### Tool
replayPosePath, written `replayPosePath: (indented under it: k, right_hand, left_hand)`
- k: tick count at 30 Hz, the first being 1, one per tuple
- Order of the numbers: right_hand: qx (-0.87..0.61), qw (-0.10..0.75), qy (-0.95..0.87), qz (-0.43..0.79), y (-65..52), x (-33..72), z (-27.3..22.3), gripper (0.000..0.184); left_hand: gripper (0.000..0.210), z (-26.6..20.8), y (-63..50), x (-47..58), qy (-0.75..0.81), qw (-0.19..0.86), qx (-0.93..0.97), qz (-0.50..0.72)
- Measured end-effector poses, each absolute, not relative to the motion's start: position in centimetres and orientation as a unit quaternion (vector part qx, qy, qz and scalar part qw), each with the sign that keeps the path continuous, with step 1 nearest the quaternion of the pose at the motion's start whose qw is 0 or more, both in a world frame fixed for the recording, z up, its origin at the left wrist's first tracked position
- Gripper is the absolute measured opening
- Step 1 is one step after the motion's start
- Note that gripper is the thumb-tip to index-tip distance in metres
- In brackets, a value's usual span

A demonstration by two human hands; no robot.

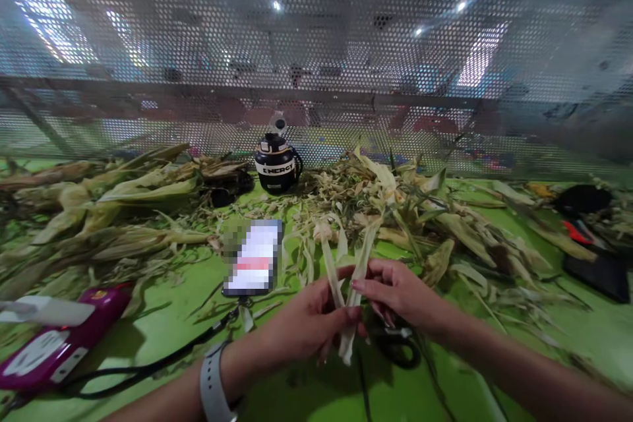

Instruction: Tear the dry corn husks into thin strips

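Note:
Pale strips of corn husk cross in a V between my two hands, low in the middle of the view. My left hand pinches the strips near their lower crossing, thumb on top. Higher up, my right hand has its thumb and fingers closed on the right-hand strip. Some fingers of both hands are hidden behind the husk. Just beyond the hands lie loose husk shreds. A pair of dark-handled scissors or a similar looped black tool rests on the table under my right hand, partly covered.
Husk heaps lie left and right on the green table. A lit phone with a black strap, a black jug and a purple device stand around. A perforated metal screen closes off the back.

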State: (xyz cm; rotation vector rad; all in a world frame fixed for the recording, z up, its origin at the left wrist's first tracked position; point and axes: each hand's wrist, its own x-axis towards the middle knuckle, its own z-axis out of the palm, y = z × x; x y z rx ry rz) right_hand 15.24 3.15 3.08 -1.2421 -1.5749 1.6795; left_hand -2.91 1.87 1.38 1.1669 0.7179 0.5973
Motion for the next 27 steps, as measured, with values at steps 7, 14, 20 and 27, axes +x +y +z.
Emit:
replayPosePath:
  k: [7, 14, 20, 27]
  right_hand:
    - [-0.377, 0.254, -0.552, 0.699, 1.9, 14.4, 3.6, 0.034]
    - [-0.458, 0.364, -0.467, 0.663, 2.3, 14.3, 2.7, 0.035]
    - [-0.461, 0.408, -0.456, 0.642, 3.1, 14.7, 2.3, 0.039]
    - [-0.453, 0.447, -0.408, 0.655, 3.8, 15.1, 3.3, 0.04]
  left_hand:
    - [0.099, 1.4, 0.7, -2.5, 0.308, 0.759, 0.521, 0.239]
    - [0.048, 1.1, 1.4, -2.8, 0.384, 0.656, 0.604, 0.239]
    - [0.039, 2.1, 1.7, -3.2, 0.404, 0.644, 0.597, 0.255]
    - [0.045, 2.8, 2.1, -4.0, 0.384, 0.744, 0.507, 0.205]
